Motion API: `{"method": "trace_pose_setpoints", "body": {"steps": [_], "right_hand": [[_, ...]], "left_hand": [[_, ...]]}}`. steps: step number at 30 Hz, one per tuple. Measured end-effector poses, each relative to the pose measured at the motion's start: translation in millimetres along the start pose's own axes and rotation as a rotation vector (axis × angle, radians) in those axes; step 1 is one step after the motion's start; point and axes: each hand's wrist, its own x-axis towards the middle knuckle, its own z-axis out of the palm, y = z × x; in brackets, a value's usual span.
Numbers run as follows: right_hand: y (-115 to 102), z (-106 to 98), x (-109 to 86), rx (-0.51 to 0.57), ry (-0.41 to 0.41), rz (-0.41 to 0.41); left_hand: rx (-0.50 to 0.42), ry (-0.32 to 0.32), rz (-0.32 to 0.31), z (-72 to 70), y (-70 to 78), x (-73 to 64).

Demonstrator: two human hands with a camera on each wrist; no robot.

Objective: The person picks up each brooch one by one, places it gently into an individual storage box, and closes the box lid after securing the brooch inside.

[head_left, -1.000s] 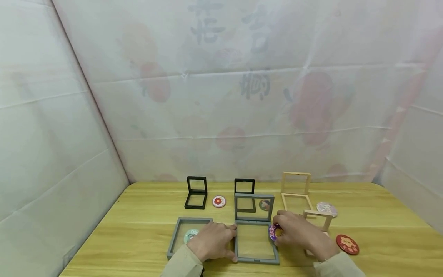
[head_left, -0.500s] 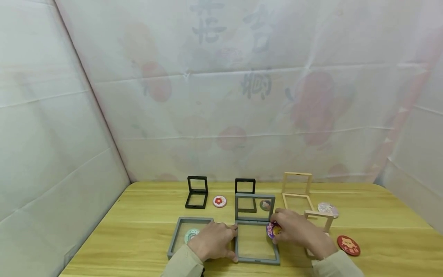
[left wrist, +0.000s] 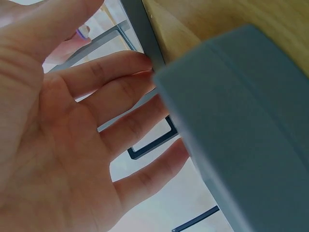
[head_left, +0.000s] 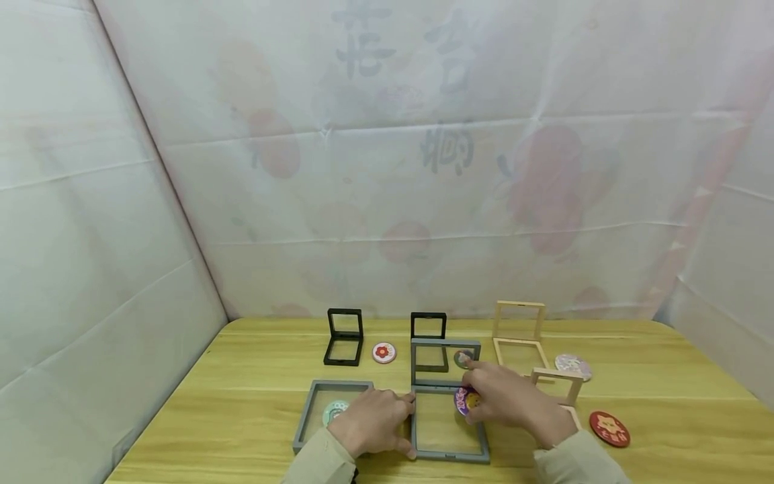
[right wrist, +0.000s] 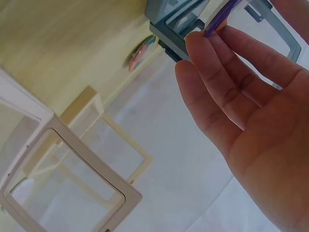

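Observation:
Between thumb and fingers my right hand (head_left: pixel 510 400) pinches a purple round badge (head_left: pixel 464 401), tilted over the right part of an opened grey display frame (head_left: pixel 450 456). The frame's lower half lies flat and its lid stands up behind. In the right wrist view, the badge (right wrist: pixel 223 18) shows nearly edge-on at the fingertips. My left hand (head_left: pixel 375 420) rests at that frame's left side, forefinger and thumb touching its edge. Its fingers (left wrist: pixel 130 128) look fairly straight in the left wrist view, partly hidden by a large grey frame edge (left wrist: pixel 231 125).
Left lies another grey frame (head_left: pixel 305 413) with a mint badge (head_left: pixel 334 411). Behind stand two small black frames (head_left: pixel 342 360) and a flower badge (head_left: pixel 383 352). Rightward are two beige frames (head_left: pixel 519 304), a pale badge (head_left: pixel 572 366) and a red badge (head_left: pixel 609 429).
My right hand has moved left with the purple badge, from the grey frame's right edge to over its inside. The left hand has stayed in place.

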Motion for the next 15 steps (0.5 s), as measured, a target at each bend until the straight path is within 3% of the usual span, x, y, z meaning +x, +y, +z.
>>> {"method": "trace_pose_setpoints", "body": {"steps": [15], "right_hand": [[-7.8,4.8,5.3,-0.002,-0.027,0.006]], "left_hand": [[-0.004,0.005,-0.001,0.5,-0.7,0.0]]}}
